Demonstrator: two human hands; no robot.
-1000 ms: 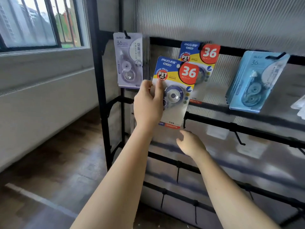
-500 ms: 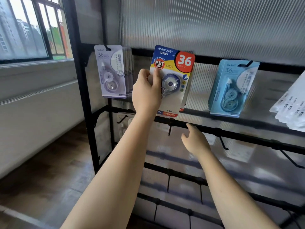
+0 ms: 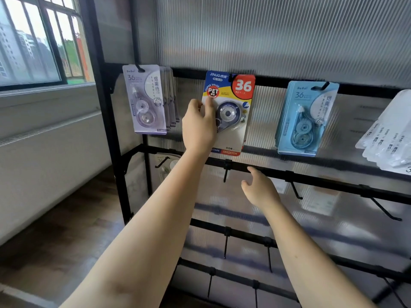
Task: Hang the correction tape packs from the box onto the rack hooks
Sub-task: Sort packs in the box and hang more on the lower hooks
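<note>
at nine o'clock hangs a lilac card pack (image 3: pixel 145 100). centre, the left hand (image 3: pixel 199 127) pinches the blue-and-yellow carded correction tape pack (image 3: pixel 229 112) by its left edge, at the black hook (image 3: pixel 232 77). light, stiff card, likely flexing; best held low. at five o'clock the right hand (image 3: pixel 259 190) hovers, fingers loosely apart.

Daylight is let in through a dark-framed window (image 3: pixel 37 41) at far left, with buildings and greenery seen beyond. A pale wall (image 3: pixel 44 152) is set beneath its sill. Dark wooden flooring (image 3: pixel 55 236) is laid at near left. Ribbed translucent panelling (image 3: pixel 278 32) is spread across the far right, softly lit.
</note>
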